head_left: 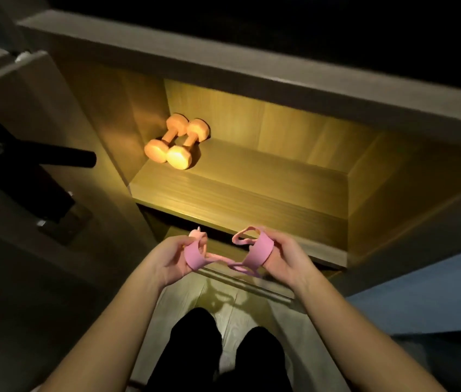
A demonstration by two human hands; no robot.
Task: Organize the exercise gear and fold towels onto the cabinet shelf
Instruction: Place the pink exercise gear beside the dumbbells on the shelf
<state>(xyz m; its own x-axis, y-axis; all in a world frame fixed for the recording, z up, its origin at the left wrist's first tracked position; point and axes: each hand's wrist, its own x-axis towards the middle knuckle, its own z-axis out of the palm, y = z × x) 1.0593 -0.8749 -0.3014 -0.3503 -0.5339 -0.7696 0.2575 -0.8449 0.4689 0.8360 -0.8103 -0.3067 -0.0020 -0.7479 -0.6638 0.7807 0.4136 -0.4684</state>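
- Left hand (172, 258) and right hand (283, 258) each clasp one end of the pink resistance band (256, 251), with the flat strap wrapped over curled fingers.
- The band hangs twisted and slack between the hands, in the air just in front of the cabinet shelf (251, 188) front edge, not touching it.
- Judgement: light, soft, stretchy and likely to spring open if released. Best held on the wide flat sections and doubled over before it is set down.
- Two orange dumbbells (177, 141) lie side by side in the shelf's back left corner.
- Towels: not in view.
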